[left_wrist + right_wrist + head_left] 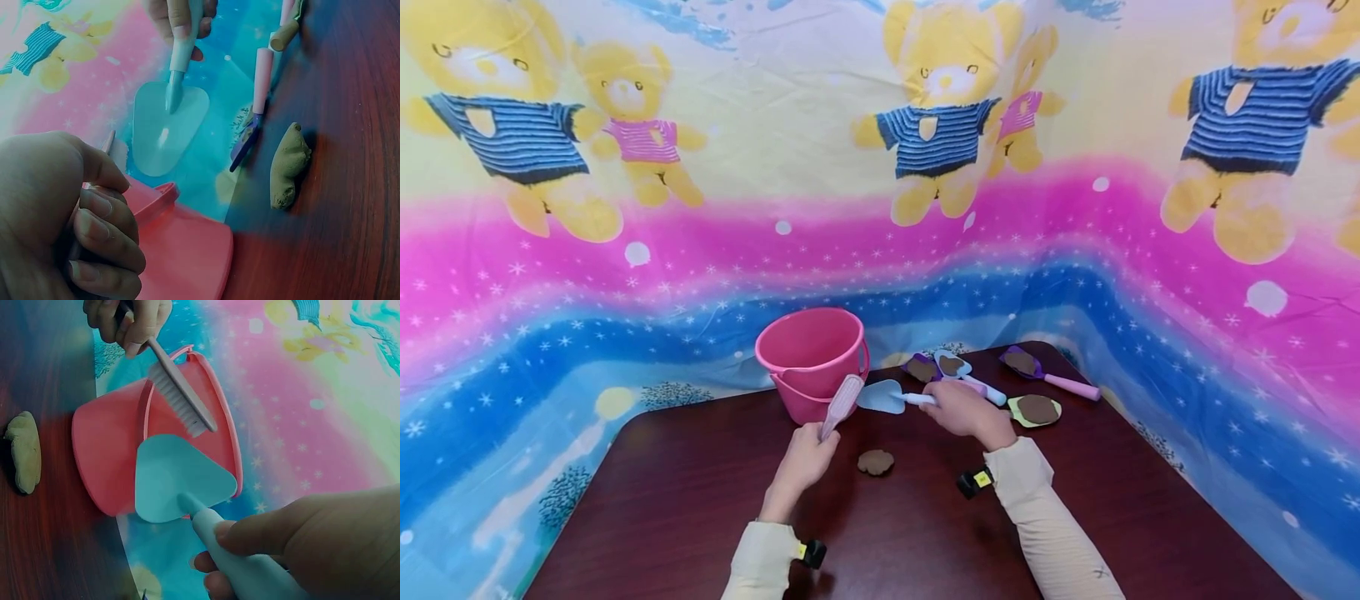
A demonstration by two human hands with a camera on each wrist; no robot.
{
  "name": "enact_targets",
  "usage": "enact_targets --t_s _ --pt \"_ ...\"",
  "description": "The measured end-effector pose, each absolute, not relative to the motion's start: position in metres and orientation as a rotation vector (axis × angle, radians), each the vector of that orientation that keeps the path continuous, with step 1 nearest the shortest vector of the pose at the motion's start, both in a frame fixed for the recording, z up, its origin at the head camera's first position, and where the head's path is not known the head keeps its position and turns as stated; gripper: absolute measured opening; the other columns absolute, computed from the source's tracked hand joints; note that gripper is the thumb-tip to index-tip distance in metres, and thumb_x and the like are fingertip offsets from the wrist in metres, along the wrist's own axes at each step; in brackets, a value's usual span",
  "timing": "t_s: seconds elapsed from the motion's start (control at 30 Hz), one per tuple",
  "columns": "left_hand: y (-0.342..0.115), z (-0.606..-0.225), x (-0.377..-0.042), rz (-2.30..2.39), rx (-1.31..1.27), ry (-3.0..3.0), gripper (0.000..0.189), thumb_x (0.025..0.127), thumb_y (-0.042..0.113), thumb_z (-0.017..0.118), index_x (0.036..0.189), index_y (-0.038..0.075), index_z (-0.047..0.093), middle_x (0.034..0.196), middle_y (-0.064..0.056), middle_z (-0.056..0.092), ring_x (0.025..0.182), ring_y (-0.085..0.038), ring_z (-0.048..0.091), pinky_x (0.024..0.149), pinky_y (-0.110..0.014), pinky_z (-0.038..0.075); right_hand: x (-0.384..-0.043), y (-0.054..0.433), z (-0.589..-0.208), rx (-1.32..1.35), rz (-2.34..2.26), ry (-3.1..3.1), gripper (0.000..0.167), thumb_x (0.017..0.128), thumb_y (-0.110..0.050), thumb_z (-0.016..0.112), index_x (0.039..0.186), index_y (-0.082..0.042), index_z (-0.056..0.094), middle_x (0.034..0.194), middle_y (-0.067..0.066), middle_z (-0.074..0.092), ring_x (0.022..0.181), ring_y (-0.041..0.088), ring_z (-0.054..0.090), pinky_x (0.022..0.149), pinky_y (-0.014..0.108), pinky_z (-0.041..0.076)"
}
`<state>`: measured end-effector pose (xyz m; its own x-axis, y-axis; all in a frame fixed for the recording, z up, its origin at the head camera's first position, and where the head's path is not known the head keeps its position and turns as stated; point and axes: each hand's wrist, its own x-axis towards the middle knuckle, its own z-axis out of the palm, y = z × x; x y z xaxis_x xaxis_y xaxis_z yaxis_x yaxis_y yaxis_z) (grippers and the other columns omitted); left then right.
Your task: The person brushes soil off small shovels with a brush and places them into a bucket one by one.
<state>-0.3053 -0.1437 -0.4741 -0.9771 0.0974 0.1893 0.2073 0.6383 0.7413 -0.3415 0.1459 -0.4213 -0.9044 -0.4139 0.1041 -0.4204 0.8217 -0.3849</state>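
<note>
My left hand (806, 460) grips the handle of a brush (181, 390) with white bristles, held up near the front of a pink bucket (811, 350). My right hand (964, 410) holds a light blue toy shovel (883, 397) by its pale handle. The shovel's blade (181, 478) carries nothing and overlaps the bucket in the right wrist view. In the head view the brush and the blade are close together, just right of the bucket. A flat brown lump of clay (876, 462) lies on the table between my two forearms.
Right of my right hand lie several more shovels with brown clay on their blades: a purple one with a pink handle (1071, 386), a green one (1036, 411) and a light blue one (952, 363). A patterned cloth (820, 242) hangs behind the dark table (685, 483).
</note>
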Motion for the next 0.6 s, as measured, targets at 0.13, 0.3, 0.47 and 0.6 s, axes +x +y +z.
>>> enact_targets --t_s 0.13,0.3,0.47,0.6 --pt "-0.1421 -0.4735 -0.3054 -1.273 -0.281 -2.7 0.03 0.098 0.014 0.052 0.069 0.01 0.046 0.055 0.003 0.038 0.045 -0.011 0.035 0.044 -0.025 0.028 -0.3417 0.146 -0.4224 0.713 0.638 -3.012 0.016 0.101 -0.02 0.063 0.109 -0.007 0.065 0.078 -0.001 0.056 0.071 0.016 0.051 0.069 0.033 0.043" --pt "-0.1382 -0.4745 -0.3048 -1.298 -0.326 -2.701 0.028 0.098 0.014 0.053 0.071 0.011 0.047 0.055 0.004 0.038 0.045 -0.009 0.034 0.044 -0.024 0.028 -0.3396 0.1458 -0.4214 0.745 0.634 -3.049 0.011 0.1 -0.017 0.064 0.107 -0.009 0.064 0.08 -0.004 0.059 0.072 0.014 0.053 0.074 0.034 0.046" --pt "-0.1358 -0.4762 -0.3041 -1.306 -0.35 -2.706 0.023 0.098 0.014 0.053 0.076 0.007 0.053 0.056 0.003 0.039 0.045 -0.01 0.034 0.043 -0.024 0.028 -0.3362 0.1437 -0.4204 0.741 0.705 -3.051 0.012 0.098 -0.018 0.067 0.107 -0.012 0.064 0.08 -0.006 0.06 0.072 0.012 0.055 0.08 0.036 0.049" --pt "-0.1364 -0.4777 -0.3025 -1.309 -0.37 -2.716 0.023 0.099 0.014 0.053 0.078 0.006 0.053 0.055 0.003 0.039 0.045 -0.01 0.034 0.043 -0.024 0.028 -0.3357 0.1409 -0.4217 0.762 0.714 -3.013 0.015 0.096 -0.017 0.07 0.109 -0.012 0.065 0.084 -0.005 0.062 0.076 0.013 0.056 0.081 0.038 0.05"
